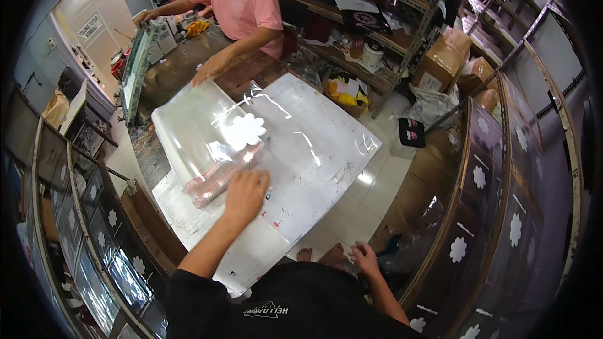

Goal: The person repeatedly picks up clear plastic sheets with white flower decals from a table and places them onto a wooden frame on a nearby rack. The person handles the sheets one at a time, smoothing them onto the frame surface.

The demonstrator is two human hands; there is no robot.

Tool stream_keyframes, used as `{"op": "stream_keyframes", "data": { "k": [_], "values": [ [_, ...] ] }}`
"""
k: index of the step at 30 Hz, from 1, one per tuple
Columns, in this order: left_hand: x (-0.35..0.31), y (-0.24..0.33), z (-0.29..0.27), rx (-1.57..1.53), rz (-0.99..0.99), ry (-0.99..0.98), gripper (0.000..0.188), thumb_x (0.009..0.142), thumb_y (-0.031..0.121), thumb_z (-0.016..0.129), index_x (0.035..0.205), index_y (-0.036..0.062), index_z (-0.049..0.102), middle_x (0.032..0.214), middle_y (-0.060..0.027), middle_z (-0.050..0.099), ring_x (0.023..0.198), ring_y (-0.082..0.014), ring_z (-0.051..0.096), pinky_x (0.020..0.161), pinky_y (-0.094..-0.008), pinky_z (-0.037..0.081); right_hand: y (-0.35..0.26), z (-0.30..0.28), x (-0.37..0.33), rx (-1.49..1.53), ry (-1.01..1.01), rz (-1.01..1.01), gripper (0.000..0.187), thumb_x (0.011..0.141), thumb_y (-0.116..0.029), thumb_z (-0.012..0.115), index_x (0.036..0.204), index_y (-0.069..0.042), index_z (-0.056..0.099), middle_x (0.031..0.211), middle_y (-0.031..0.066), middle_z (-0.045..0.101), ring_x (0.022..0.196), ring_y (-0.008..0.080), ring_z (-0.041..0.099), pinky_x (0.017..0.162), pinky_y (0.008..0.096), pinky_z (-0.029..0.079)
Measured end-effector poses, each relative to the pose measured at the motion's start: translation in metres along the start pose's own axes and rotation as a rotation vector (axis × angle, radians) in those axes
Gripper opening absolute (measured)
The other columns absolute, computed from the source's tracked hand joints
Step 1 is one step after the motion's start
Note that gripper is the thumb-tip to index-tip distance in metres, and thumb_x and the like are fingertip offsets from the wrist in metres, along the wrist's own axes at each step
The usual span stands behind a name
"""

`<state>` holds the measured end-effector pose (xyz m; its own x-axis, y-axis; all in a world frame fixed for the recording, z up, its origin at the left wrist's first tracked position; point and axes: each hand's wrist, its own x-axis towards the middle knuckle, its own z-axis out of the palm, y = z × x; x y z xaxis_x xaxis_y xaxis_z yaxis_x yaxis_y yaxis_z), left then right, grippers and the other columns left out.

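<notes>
A stack of clear plastic sheets or bags (pixel 195 129) lies on a white-topped table (pixel 314 182), its near edge reddish and crinkled. A white flower shape (pixel 246 130) shows over the stack's right side. Beside the near right corner of the stack is my left hand (pixel 248 193), its fingers curled down and closed; what they grip, if anything, is hidden. My right hand (pixel 364 257) hangs beyond the table's near right edge, away from the stack, fingers apart and nothing in it. Across the table, a co-worker's hand (pixel 212 68) reaches to the far edge of the stack.
The co-worker in a pink shirt (pixel 245 0) also holds a green-edged frame (pixel 139 66) upright at the left. Racks of dark panels with white flower prints (pixel 457 249) flank me on both sides. Metal shelves (pixel 377 31) and cardboard boxes (pixel 443 56) stand at the back right.
</notes>
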<state>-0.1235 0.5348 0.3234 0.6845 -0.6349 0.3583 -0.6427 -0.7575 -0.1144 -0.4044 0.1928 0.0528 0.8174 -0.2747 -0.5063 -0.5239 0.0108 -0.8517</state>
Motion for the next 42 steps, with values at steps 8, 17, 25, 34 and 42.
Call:
{"op": "stream_keyframes", "data": {
  "k": [8, 17, 25, 34, 42],
  "values": [
    [-0.012, 0.142, 0.0, -0.278, 0.193, -0.108, 0.044, 0.083, 0.015, 0.057, 0.126, 0.0041, 0.058, 0.084, -0.005, 0.058, 0.076, -0.0211, 0.06, 0.068, -0.0369, 0.044, -0.215, 0.049, -0.06, 0.685, -0.454, -0.376, 0.065, 0.102, -0.019, 0.054, 0.156, -0.002, 0.022, 0.153, 0.0169, 0.036, 0.128, 0.0294, 0.053, 0.106, 0.0434, 0.045],
    [-0.021, 0.212, -0.001, -0.453, 0.388, -0.252, 0.051, 0.082, 0.017, 0.064, 0.132, 0.0066, 0.056, 0.085, -0.0055, 0.06, 0.079, -0.0226, 0.062, 0.067, -0.0385, 0.043, -0.198, 0.034, -0.062, 0.415, 0.16, -0.251, 0.042, 0.1, -0.014, 0.058, 0.139, -0.003, 0.05, 0.132, 0.0083, 0.056, 0.115, 0.0155, 0.058, 0.096, 0.0328, 0.05],
    [-0.007, 0.216, -0.026, -0.888, 0.539, -0.348, 0.062, 0.083, 0.031, 0.076, 0.135, 0.0036, 0.055, 0.109, -0.0139, 0.063, 0.096, -0.0307, 0.062, 0.082, -0.0425, 0.046, -0.151, -0.07, -0.076, 0.29, 0.44, -0.235, 0.031, 0.096, -0.009, 0.057, 0.126, -0.001, 0.062, 0.104, 0.0079, 0.07, 0.091, 0.0124, 0.065, 0.082, 0.0279, 0.053],
    [-0.023, 0.14, 0.031, -0.796, 0.08, -0.202, 0.045, 0.086, 0.007, 0.068, 0.128, -0.0032, 0.056, 0.121, -0.0246, 0.057, 0.113, -0.0416, 0.054, 0.099, -0.047, 0.042, -0.167, -0.158, -0.108, -0.103, 0.568, -0.118, 0.035, 0.089, -0.001, 0.056, 0.123, -0.004, 0.066, 0.123, 0.0126, 0.068, 0.111, 0.0199, 0.065, 0.094, 0.0314, 0.049],
    [-0.044, 0.116, 0.08, -0.603, -0.077, -0.282, 0.047, 0.09, 0.004, 0.059, 0.136, -0.0041, 0.049, 0.148, -0.0263, 0.036, 0.138, -0.0432, 0.036, 0.115, -0.0512, 0.028, -0.142, -0.234, -0.076, -0.462, 0.652, -0.305, 0.062, 0.086, 0.005, 0.057, 0.146, -0.002, 0.044, 0.151, 0.0205, 0.044, 0.135, 0.0297, 0.049, 0.106, 0.0376, 0.046]
  ]
}}
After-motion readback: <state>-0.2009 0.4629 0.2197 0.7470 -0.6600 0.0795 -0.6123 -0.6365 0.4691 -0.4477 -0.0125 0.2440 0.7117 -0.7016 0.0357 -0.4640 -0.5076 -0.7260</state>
